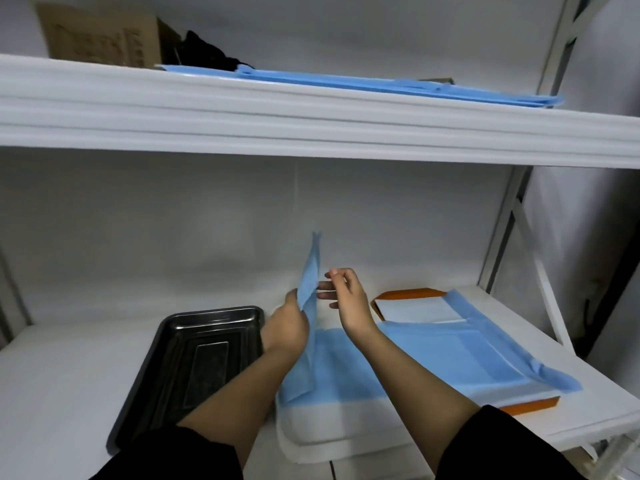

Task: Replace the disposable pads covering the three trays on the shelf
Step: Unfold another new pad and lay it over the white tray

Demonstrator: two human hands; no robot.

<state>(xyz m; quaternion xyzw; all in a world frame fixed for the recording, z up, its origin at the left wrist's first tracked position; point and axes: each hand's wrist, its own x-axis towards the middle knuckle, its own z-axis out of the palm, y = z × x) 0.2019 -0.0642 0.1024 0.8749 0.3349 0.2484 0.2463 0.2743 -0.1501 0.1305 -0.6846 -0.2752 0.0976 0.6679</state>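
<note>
On the lower shelf stand three trays. A bare black metal tray point(214, 327) sits at the left. The white middle tray point(322, 445) carries a blue pad point(346, 375) over its far part. My left hand point(289, 323) grips the left edge of this pad and holds it lifted upright, its corner sticking up. My right hand point(346, 299) hovers just right of the raised edge with fingers spread and loosely bent, holding nothing. An orange tray point(408, 294) at the right is draped with another blue pad point(460, 358), a white sheet showing at its far end.
The upper shelf point(311, 126) overhangs the work area and carries a stack of blue pads point(381, 85), a cardboard box point(100, 36) and a black object point(207, 53). A white shelf post point(502, 251) rises at the right; the wall closes the back.
</note>
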